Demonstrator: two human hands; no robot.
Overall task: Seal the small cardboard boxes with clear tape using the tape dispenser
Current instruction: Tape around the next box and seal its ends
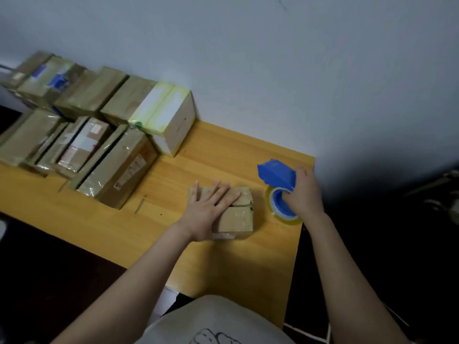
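1. The left grip [208, 212] is laid flat, palm down, with the fingers straight and spread. Nothing is clasped by it.
2. The box [238, 219] is found directly under that grip and is pressed onto the desk [223, 157]. Its near-left part is covered by the palm, and its right end is left showing past the fingertips.
3. A dark seam between the flaps is seen just beside those fingertips. Glossy film is seen on the box's top and right end.
4. The right grip [306, 194] is closed round the dispenser [275, 175], with the fingers curled over its blue body. How the thumb is placed cannot be told.
5. The dispenser's blue hood is seen just beyond and to the left of this grip. The roll [283, 214] of clear tape is seen just below and to the left of it, low at the desk's right edge. Whether the roll is touching the desk cannot be told.
6. The box lies between the two grips, just left of the roll, with a narrow strip of desk between them.
7. A pile [99, 145] of taped brown boxes is set well to the left of the left grip and farther off, along the wall [248, 58].
8. A white box [171, 120] is stacked at the pile's near-right end, well beyond the left grip.
9. A pale shirt [216, 319] is seen below both grips, at the desk's near edge.
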